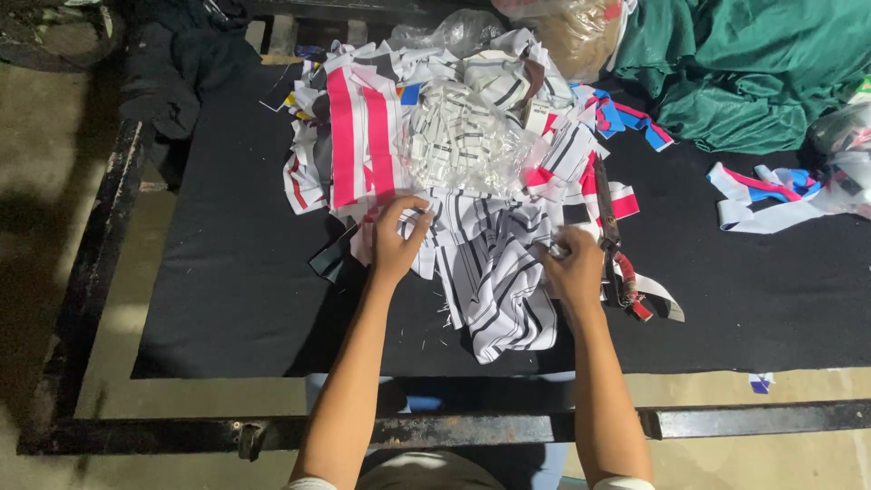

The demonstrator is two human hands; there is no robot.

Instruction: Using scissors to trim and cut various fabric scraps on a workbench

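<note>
1. Head view: left hand (396,238) pinches the edge of the striped cloth (497,281) lying mid-table (227,299).
2. Right hand (573,265) grips the same cloth, just beside the scissors (613,245).
3. Bag of labels (463,136) sits behind.

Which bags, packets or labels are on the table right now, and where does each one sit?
Clear bag of small white labels: on the fabric pile, above both hands; crinkled and see-through.
Clear plastic bag: at the pile's far edge; crumpled.
Brownish plastic bag: top centre, beside the green cloth; bulging, translucent.
Clear plastic bag: right edge; partly cut off.
No signs or screens.
</note>
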